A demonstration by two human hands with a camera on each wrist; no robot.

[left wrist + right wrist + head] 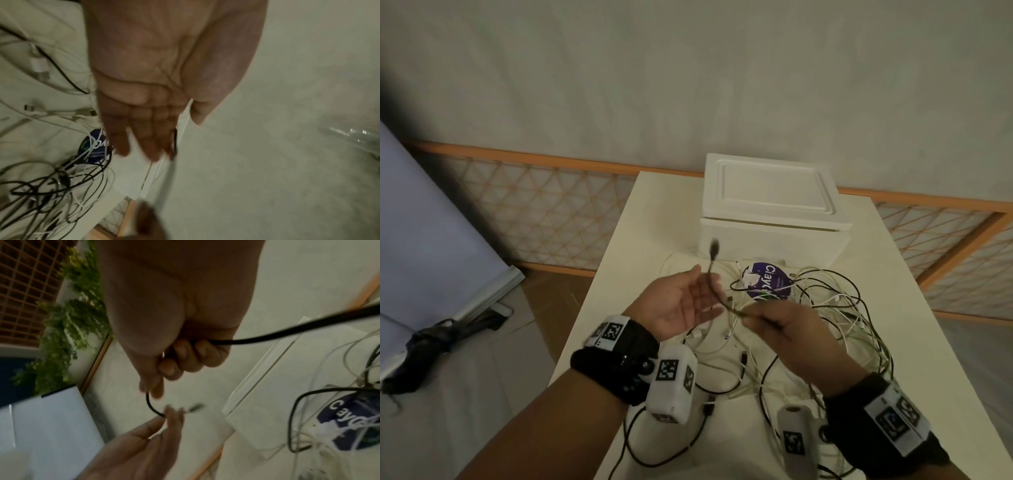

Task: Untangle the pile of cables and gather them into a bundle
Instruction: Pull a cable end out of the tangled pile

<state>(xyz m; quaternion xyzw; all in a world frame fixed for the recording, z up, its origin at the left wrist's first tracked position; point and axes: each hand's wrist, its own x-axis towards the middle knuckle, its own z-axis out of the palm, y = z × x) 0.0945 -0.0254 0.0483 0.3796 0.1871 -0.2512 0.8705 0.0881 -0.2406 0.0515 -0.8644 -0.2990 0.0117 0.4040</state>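
A tangle of black and white cables [835, 308] lies on the white table [893, 359], spreading toward its near edge. My right hand [770, 317] is raised over the pile and pinches one black cable [714, 284]; its free end curves up to a blurred plug [714, 247]. The right wrist view shows that black cable [287, 332] running through the curled fingers [185, 356] and out past the thumb. My left hand [688, 301] is held palm up beside it, fingers straight, holding nothing. Its fingertips [174, 413] are close to the cable's end.
A white foam box [774, 212] stands at the table's back. A round purple-labelled lid [768, 281] lies under the cables in front of it. A dark folded umbrella [431, 346] lies on the floor at left. The table's left edge is near my left wrist.
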